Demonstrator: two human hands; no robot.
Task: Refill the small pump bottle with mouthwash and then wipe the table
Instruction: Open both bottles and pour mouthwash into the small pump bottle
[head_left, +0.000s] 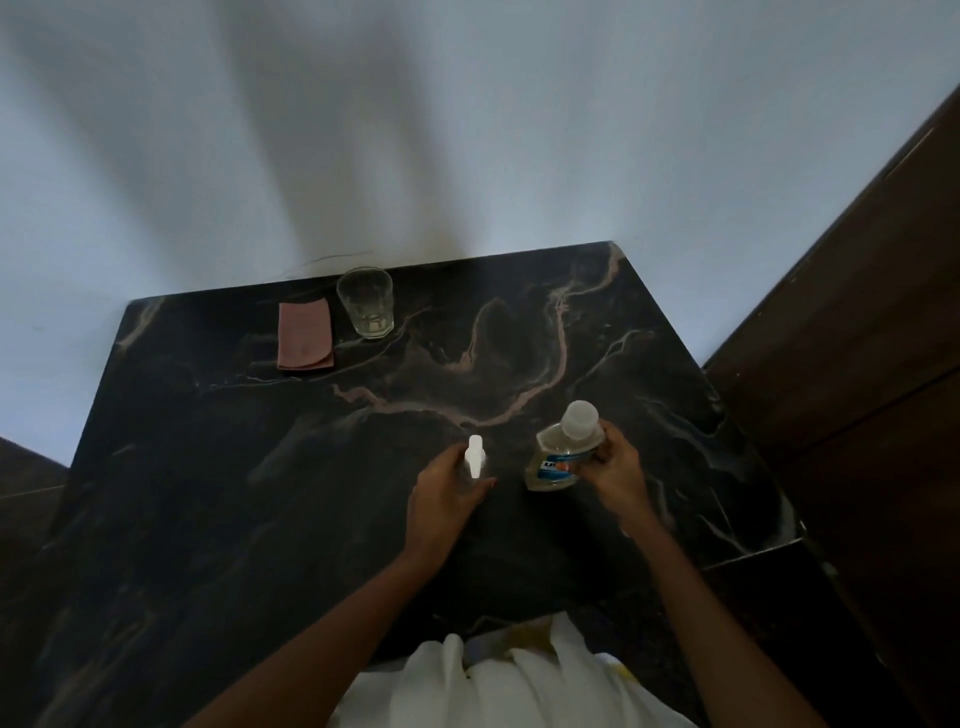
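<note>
A small clear pump bottle (475, 457) with a white pump head stands upright near the middle of the dark marble table (208, 467). My left hand (441, 499) grips its body, which is mostly hidden behind the fingers. To its right, my right hand (615, 470) holds the mouthwash bottle (558, 457), a clear bottle with a blue label, a translucent white cap and pale liquid inside. The mouthwash bottle leans to the right with its cap on. A folded pink cloth (305, 336) lies flat at the back left of the table.
A glass tumbler (365, 301) stands at the back beside the cloth, close to the white wall. Dark wooden furniture (857, 338) borders the table on the right. My white clothing (509, 680) is at the table's near edge.
</note>
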